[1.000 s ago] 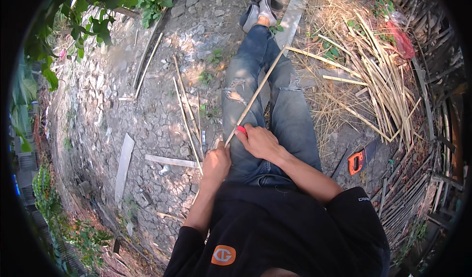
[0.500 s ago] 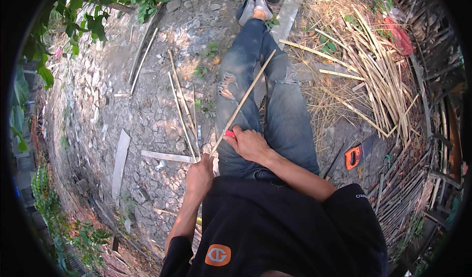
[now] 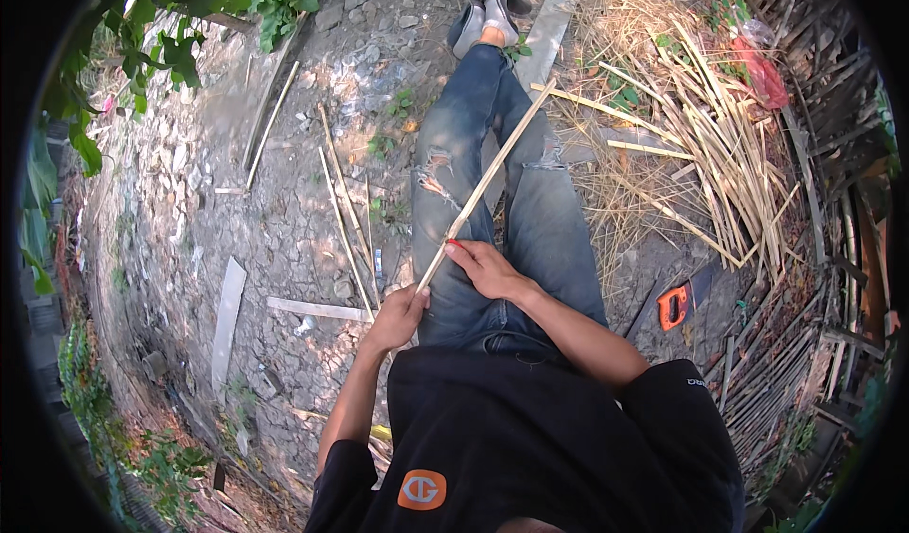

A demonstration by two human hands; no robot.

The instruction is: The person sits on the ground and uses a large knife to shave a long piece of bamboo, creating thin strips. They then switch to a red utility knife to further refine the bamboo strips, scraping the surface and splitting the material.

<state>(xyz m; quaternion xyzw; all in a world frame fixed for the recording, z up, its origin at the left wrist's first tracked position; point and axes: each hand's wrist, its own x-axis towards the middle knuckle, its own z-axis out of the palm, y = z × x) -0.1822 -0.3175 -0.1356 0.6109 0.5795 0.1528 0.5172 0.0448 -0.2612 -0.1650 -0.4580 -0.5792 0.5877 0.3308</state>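
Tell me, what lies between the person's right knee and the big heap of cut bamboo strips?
In the head view, between the right knee and the bamboo strip heap lies dry straw over stony ground.

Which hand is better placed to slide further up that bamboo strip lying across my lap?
Probably the right hand: it rests higher on the bamboo strip, while the left hand grips its near end.

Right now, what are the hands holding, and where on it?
A long thin bamboo strip, held at its near end: the left hand closes on the very end, and the right hand pinches it just above.
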